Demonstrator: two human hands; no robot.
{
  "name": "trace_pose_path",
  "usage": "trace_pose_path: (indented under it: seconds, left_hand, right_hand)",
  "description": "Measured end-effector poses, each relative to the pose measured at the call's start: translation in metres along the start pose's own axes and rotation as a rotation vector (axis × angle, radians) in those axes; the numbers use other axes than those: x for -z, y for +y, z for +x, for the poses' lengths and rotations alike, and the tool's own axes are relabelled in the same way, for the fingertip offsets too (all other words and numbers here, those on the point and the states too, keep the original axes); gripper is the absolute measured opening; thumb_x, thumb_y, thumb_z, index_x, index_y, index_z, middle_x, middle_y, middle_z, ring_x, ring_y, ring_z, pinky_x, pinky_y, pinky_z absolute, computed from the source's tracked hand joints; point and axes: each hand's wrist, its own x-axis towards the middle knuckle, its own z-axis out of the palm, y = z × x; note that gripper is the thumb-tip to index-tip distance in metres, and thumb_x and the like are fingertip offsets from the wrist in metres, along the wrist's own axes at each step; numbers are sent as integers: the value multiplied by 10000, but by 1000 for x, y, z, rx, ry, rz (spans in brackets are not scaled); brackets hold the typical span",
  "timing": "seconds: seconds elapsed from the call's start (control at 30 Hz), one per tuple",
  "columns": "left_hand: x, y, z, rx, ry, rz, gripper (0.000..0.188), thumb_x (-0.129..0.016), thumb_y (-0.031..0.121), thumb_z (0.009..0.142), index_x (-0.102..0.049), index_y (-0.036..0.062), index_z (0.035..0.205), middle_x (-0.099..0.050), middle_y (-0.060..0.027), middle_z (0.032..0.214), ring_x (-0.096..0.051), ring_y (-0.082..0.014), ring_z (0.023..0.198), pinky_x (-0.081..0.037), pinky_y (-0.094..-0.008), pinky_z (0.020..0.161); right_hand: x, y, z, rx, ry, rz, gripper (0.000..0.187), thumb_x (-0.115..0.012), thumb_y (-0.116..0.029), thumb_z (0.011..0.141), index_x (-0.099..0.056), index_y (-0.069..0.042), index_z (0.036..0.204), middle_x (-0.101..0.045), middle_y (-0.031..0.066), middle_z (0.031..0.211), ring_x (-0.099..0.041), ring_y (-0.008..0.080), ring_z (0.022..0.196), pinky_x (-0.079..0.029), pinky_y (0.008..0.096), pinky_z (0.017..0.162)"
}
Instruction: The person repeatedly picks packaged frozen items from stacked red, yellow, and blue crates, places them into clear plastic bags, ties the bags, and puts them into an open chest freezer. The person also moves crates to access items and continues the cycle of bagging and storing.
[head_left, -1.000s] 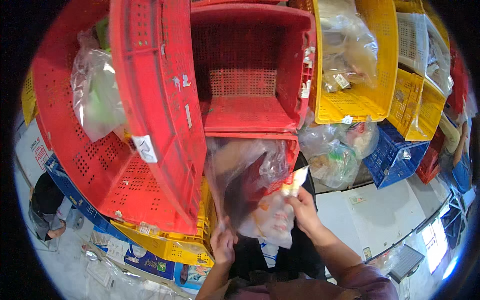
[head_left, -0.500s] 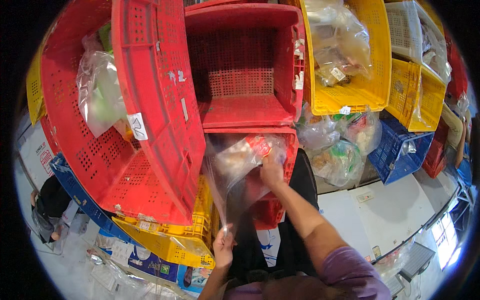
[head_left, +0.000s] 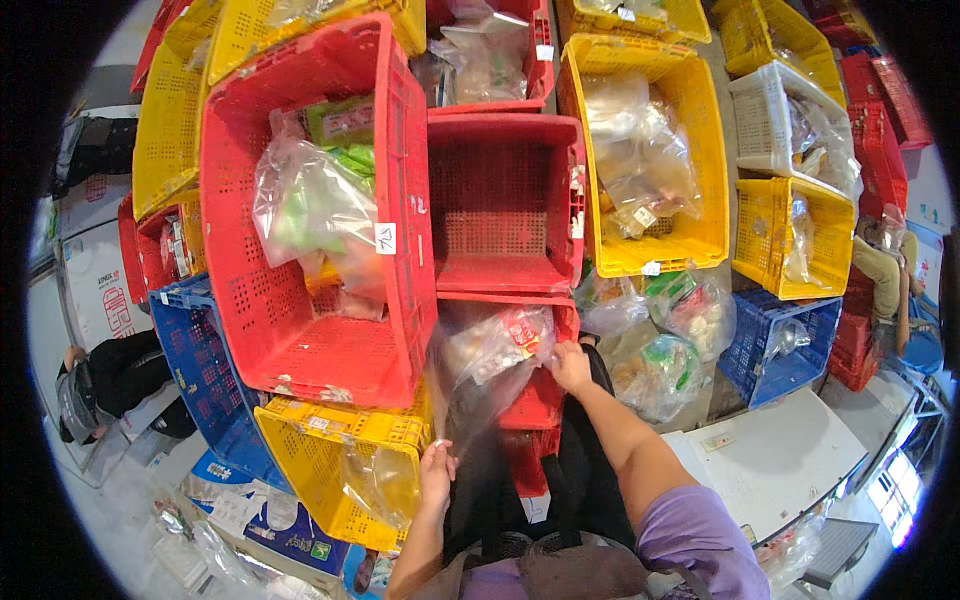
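Note:
A large clear plastic bag (head_left: 480, 362), with pale contents and a red printed label, is stretched over the lower red crate (head_left: 535, 408). My left hand (head_left: 437, 470) pinches the gathered lower end of the bag, beside the yellow crate. At the bag's right edge, by the crate's right rim, my right hand (head_left: 572, 368) has its fingers curled; its fingertips are partly hidden. Just beyond stands a red crate (head_left: 505, 265) with bare perforated walls showing inside.
On the left, a big red crate (head_left: 232, 240) holds bagged goods, above a yellow crate (head_left: 285, 445). A yellow crate (head_left: 708, 160) with bags stands to the right. Several filled bags (head_left: 655, 375) lie below it, next to a blue crate (head_left: 775, 350). Another person (head_left: 120, 385) is at far left.
The view has shifted, so the crates appear smaller and more rows show behind. My right hand has moved from the bag's red label to its right edge. The left still grips the lower end.

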Motion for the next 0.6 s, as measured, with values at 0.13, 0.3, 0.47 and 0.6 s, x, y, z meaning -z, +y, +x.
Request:
trace_pose_path:
  seconds: [0.13,0.3,0.47,0.6]
  left_hand:
    - [-5,-7,6,-18,18,-11,197,-453,233,1003,-568,74,1008,-482,13,655,-445,-83,602,-382,-218,600]
    - [-3,-9,4,-142,33,150,192,-464,217,982,-587,71,964,-463,21,633,-426,-84,564,-345,-222,528]
    - [-13,-3,-33,-207,77,-34,201,-520,262,952,-599,86,900,-452,42,661,-411,-64,578,-332,-219,520]
    - [-24,10,-80,-372,148,-205,204,-529,272,954,-592,98,867,-401,67,634,-381,-56,559,-343,-206,538]
  right_hand:
    - [0,-2,-24,-274,-141,821,187,-593,-228,811,-634,-53,862,-638,116,883,-616,268,920,-472,391,840]
    - [25,-38,-35,-295,-709,678,437,-620,-473,852,-612,-65,697,-489,-6,559,-444,126,483,-349,302,465]
    - [55,-73,-101,-173,-433,744,584,-516,-590,889,-652,-36,764,-582,41,713,-510,170,670,-417,323,641]
    - [104,-91,-170,-111,-255,965,436,-485,-402,967,-567,-23,769,-511,-15,700,-448,116,675,-375,301,635]
